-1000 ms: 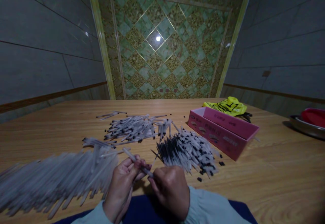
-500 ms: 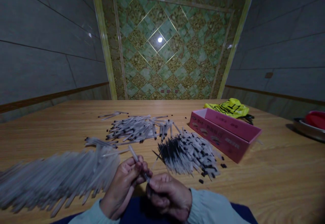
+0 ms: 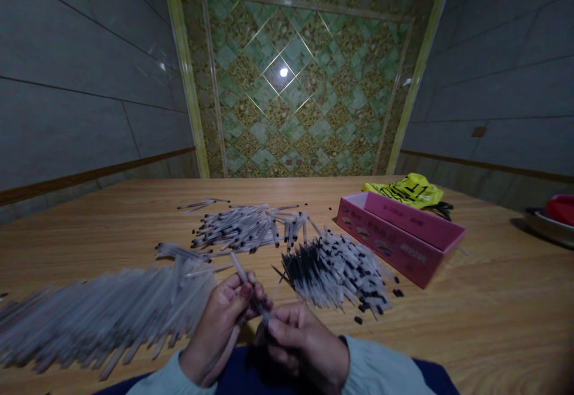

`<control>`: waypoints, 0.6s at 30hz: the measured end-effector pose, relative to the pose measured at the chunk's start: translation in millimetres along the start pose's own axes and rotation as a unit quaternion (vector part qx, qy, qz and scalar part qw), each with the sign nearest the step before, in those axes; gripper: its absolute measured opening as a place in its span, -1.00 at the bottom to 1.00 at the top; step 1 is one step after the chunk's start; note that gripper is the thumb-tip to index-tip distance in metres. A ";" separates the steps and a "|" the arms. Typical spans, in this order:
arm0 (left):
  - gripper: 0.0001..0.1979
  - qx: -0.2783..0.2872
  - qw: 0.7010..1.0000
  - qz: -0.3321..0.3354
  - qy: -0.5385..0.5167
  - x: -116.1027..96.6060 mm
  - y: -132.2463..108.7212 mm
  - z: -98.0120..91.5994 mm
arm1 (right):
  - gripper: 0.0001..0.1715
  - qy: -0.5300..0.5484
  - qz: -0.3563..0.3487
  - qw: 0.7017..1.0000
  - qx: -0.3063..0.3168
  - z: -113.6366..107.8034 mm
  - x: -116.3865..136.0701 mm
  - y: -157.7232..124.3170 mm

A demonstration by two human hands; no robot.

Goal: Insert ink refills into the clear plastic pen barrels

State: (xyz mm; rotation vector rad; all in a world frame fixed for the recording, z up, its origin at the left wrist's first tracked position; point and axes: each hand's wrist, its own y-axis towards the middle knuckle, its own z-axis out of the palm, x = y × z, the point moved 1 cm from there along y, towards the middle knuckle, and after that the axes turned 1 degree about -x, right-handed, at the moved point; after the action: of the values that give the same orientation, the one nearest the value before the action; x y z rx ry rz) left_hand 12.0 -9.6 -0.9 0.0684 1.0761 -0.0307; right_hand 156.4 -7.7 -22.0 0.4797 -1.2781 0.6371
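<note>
My left hand (image 3: pixel 224 314) is closed round a slim, clear plastic tube (image 3: pixel 239 268), which slants up and away from me with its far end sticking out above the fingers. At the tube's near end, my right hand (image 3: pixel 305 341) pinches with thumb and forefinger; any small part between them is hidden. To the left lies a wide heap of clear tubes (image 3: pixel 103 308). Just beyond my right hand is a pile of short, thin pieces with black ends (image 3: pixel 341 269). Farther back, a heap of tubes with dark ends (image 3: pixel 237 227) is spread on the table.
A pink open box (image 3: pixel 394 245) stands at the right, with a yellow plastic bag (image 3: pixel 410 190) behind it. Small black bits (image 3: pixel 357 320) are scattered near the right pile. A metal dish (image 3: pixel 545 227) with something red sits at the far right. Behind the wooden table (image 3: pixel 493 323) rises a tiled wall.
The view has shifted slightly, so everything on the table sits a little farther right. Both hands stay together on the tube, the right one turned slightly.
</note>
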 end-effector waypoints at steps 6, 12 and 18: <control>-0.72 0.049 0.972 -0.055 -0.225 -6.2 -6.3 3.7 | -0.62 0.171 0.093 0.965 0.173 3.3 -21.0 5.9; -0.61 -0.064 0.957 -0.035 -0.279 -9.8 -10.2 3.3 | -0.62 -0.224 -0.010 0.974 0.021 14.8 -27.7 9.0; -0.59 -0.216 0.946 0.086 -0.226 -25.6 9.6 -46.1 | -0.88 -0.726 -0.099 0.667 -0.136 0.6 -17.3 1.9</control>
State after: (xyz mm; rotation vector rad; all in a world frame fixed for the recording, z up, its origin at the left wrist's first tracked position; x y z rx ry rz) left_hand -40.1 3.0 0.2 -0.2315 0.5945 0.3342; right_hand 151.9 -9.6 -38.7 0.9135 -2.7242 -0.3396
